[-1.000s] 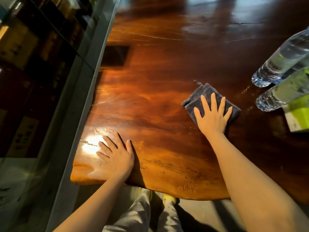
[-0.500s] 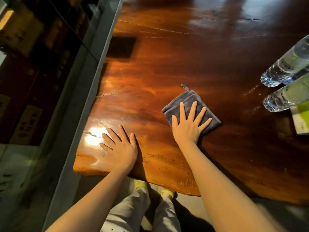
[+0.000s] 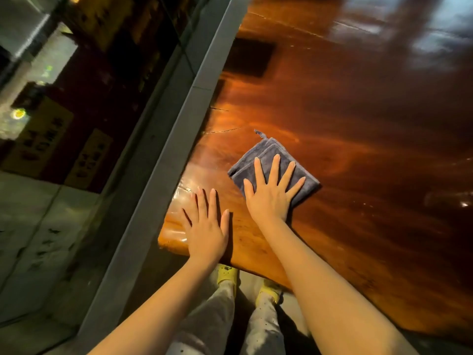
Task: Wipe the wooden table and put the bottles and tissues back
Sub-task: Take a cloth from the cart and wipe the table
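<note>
The glossy reddish-brown wooden table (image 3: pixel 358 119) fills the right of the head view. A folded grey cloth (image 3: pixel 258 155) with a small hanging loop lies near the table's left corner. My right hand (image 3: pixel 271 194) presses flat on the cloth, fingers spread, covering its near half. My left hand (image 3: pixel 206 228) rests flat on the bare wood at the corner, fingers apart, holding nothing, a short gap left of the right hand. No bottles or tissues are in view.
A grey metal frame (image 3: pixel 179 139) with dark glass behind it runs along the table's left edge. A dark rectangular patch (image 3: pixel 249 57) sits on the tabletop farther back. My yellow shoes (image 3: pixel 226 274) stand below the near edge.
My right hand has slid the cloth leftward, close to my left hand. The bottles and the green tissue pack have dropped out of view on the right. My left hand stayed in place.
</note>
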The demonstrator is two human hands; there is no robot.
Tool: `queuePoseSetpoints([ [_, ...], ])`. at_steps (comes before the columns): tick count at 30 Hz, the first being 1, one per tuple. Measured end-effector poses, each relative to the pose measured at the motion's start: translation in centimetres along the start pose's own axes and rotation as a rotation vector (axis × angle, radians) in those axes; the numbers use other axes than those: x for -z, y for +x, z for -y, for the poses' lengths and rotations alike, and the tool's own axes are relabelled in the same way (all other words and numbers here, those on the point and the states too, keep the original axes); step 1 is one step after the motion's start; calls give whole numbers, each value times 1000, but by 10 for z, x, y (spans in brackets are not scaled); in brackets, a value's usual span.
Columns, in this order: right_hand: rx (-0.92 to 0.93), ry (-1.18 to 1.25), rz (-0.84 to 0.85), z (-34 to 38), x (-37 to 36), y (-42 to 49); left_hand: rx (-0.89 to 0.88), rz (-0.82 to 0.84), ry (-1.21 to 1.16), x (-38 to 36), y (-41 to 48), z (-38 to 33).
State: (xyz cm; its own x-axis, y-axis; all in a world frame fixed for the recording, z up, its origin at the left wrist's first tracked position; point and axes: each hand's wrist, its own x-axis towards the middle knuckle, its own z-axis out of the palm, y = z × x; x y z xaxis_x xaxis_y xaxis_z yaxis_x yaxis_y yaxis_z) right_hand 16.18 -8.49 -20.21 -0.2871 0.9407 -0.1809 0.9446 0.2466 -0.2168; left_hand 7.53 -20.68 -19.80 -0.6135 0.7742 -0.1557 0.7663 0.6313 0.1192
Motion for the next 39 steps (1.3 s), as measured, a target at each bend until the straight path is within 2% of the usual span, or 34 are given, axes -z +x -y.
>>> queuePoseSetpoints([
  [6, 86, -8, 15, 51, -8, -7, 3, -36, 17, 7, 9, 36],
  [14, 299, -79, 50, 89, -15, -27, -10, -85, -153, 6, 3, 47],
  [23, 441, -90, 57, 79, -14, -53, 16, -90, -245, 5, -19, 54],
  [32, 470, -80, 64, 41, -7, -73, 135, -171, -387, 8, -25, 32],
  [39, 446, -73, 85, 13, -3, -97, 161, -144, -244, 8, -22, 22],
])
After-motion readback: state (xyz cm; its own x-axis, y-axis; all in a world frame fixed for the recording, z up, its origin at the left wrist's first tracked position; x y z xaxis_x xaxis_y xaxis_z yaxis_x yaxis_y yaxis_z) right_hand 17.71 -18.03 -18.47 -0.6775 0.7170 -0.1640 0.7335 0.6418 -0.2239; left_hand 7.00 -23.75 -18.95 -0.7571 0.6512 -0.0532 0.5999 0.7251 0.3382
